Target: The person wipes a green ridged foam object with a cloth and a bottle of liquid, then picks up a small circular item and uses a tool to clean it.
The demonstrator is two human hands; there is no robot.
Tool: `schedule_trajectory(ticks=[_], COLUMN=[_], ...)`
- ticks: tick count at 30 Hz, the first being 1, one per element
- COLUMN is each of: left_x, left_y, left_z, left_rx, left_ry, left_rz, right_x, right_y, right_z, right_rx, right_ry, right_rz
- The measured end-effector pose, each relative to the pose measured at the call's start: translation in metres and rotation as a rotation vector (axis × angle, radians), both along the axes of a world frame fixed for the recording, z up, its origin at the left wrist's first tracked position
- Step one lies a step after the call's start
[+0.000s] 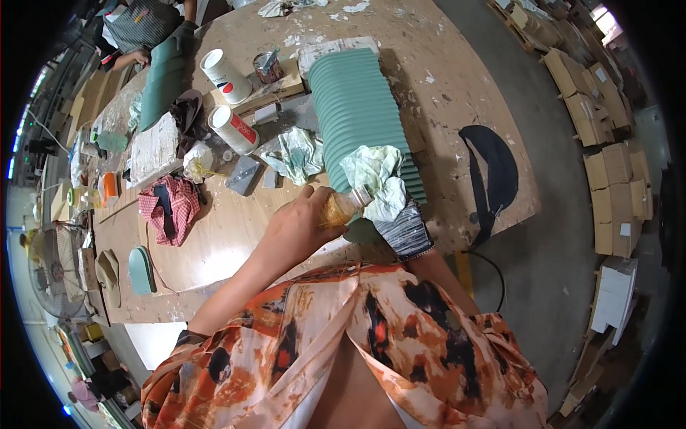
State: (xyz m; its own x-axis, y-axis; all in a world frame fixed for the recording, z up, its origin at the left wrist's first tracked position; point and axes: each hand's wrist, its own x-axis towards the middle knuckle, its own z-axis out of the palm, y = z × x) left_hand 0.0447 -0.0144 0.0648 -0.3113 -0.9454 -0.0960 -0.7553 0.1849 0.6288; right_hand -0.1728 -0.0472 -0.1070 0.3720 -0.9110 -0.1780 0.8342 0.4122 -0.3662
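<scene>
My left hand [304, 218] is closed round a clear bottle [337, 210] with a yellowish look. The bottle is tilted, its mouth pointing right at a crumpled, pale green-stained cloth [379, 182]. My right hand [407, 230], in a grey and black knitted glove, holds that cloth; its fingers are hidden beneath. Right behind the cloth stands a long, ribbed green piece [357, 100], with grooves running across it.
Left of the ribbed piece lie another stained rag [296, 155], two white cups [234, 130], a paint-smeared can [268, 66] and grey blocks [245, 176]. A red checked cloth [170, 209] and a dark strap [493, 171] flank my workspace. Another person [143, 28] works far left.
</scene>
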Motion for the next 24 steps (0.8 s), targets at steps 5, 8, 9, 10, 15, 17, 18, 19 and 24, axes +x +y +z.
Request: schedule_trajectory(ticks=[5,8,9,10,15,17,18,19,24], left_x=[0.015,0.020,0.022,0.022,0.026,0.032,0.036,0.048,0.105], left_y=[0.008,0.017,0.018,0.020,0.042,0.045,0.046,0.045,0.045], left_z=[-0.002,-0.022,-0.033,-0.041,-0.061,-0.085,-0.103,-0.123,-0.181], left_rx=[-0.020,-0.086,-0.121,-0.158,-0.235,-0.183,-0.108,-0.129,-0.169], left_ry=[0.047,0.163,0.194,0.226,0.435,0.594,0.758,0.776,1.014], left_rz=[0.082,0.078,0.092,0.097,0.208,0.329,0.423,0.487,0.742], right_x=[0.015,0.030,0.043,0.050,0.037,0.030,0.025,0.025,-0.002], right_y=[-0.018,-0.019,-0.021,-0.019,-0.020,-0.023,-0.025,-0.028,-0.026], right_z=[0.048,0.081,0.109,0.132,0.112,0.102,0.098,0.094,0.077], right_rx=[-1.145,-1.503,-1.612,-1.716,-1.404,-1.166,-1.032,-0.911,-0.484], right_ry=[1.686,1.800,1.806,1.814,1.618,1.410,1.267,1.091,0.440], right_rz=[-0.151,-0.562,-0.578,-0.604,-0.327,-0.215,-0.162,-0.096,0.097])
